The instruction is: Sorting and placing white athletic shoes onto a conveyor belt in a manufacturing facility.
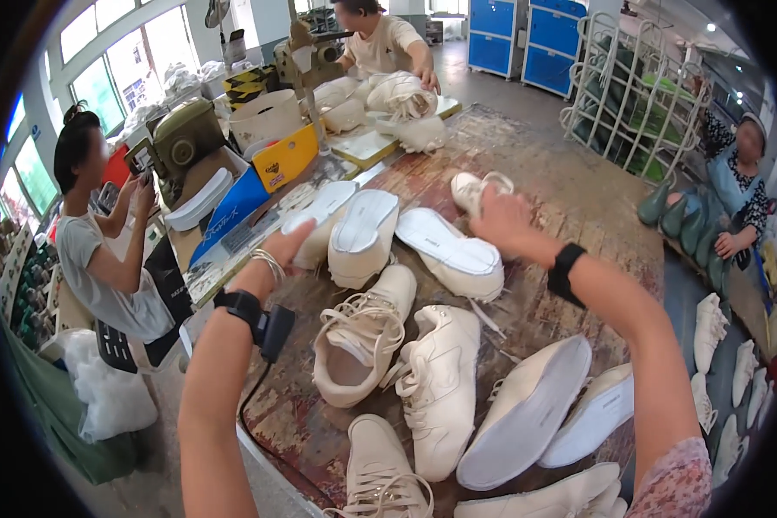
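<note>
Left hand (289, 244): closed on cream sneaker (319, 223), sole up, at counter (570, 194) left edge. Right hand (502, 220): gripping second sneaker (473, 188) mid-counter, likely lifting. Loose sneakers (440, 388) scattered nearer, likely awaiting handling.

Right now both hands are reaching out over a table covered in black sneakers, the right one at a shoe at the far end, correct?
Not quite: the sneakers are cream-white, not black, as the head view shows. The rest holds: left hand and right hand reach over the table, the right at the far shoe.
</note>
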`<state>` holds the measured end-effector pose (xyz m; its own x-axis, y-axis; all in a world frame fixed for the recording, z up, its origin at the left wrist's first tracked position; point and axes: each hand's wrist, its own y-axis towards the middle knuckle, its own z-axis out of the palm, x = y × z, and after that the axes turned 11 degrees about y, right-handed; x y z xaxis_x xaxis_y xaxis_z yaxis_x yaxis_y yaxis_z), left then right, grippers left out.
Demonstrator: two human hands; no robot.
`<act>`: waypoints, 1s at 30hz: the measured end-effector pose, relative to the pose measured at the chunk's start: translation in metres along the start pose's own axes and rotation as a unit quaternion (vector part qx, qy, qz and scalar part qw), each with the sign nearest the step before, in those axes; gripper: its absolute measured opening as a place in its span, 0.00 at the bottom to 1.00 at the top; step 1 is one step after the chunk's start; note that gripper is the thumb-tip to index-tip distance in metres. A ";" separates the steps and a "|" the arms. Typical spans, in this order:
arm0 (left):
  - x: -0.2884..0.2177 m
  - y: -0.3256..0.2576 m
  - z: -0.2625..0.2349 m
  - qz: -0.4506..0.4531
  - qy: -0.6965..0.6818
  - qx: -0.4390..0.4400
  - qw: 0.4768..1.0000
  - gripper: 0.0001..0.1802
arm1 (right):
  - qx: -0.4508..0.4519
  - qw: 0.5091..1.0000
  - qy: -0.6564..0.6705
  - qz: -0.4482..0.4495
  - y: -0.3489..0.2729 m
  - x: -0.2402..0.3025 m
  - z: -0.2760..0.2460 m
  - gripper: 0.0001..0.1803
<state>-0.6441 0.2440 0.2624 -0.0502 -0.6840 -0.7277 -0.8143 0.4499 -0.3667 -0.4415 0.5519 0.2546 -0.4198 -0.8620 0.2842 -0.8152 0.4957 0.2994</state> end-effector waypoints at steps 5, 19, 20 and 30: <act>0.004 -0.012 0.051 -0.006 -0.204 0.050 0.978 0.35 | 0.079 0.972 0.206 0.083 -0.037 0.035 -0.006 0.37; -0.121 -0.158 0.073 0.133 -0.281 0.126 0.942 0.32 | 0.026 0.965 0.218 0.141 -0.080 0.082 -0.126 0.26; -0.122 -0.172 0.076 0.119 -0.292 0.128 0.940 0.32 | 0.055 0.973 0.206 0.086 -0.089 0.079 -0.139 0.24; -0.035 -0.403 0.141 0.273 -0.238 0.153 0.920 0.39 | -0.046 0.974 0.179 -0.131 -0.322 0.082 -0.261 0.20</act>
<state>-0.2324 0.1680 0.3538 -0.0847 -0.0130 -0.9963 -0.5379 0.8423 0.0347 -0.1090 0.3493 0.4195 -0.0224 -0.8761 0.4817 -0.8292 0.2854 0.4805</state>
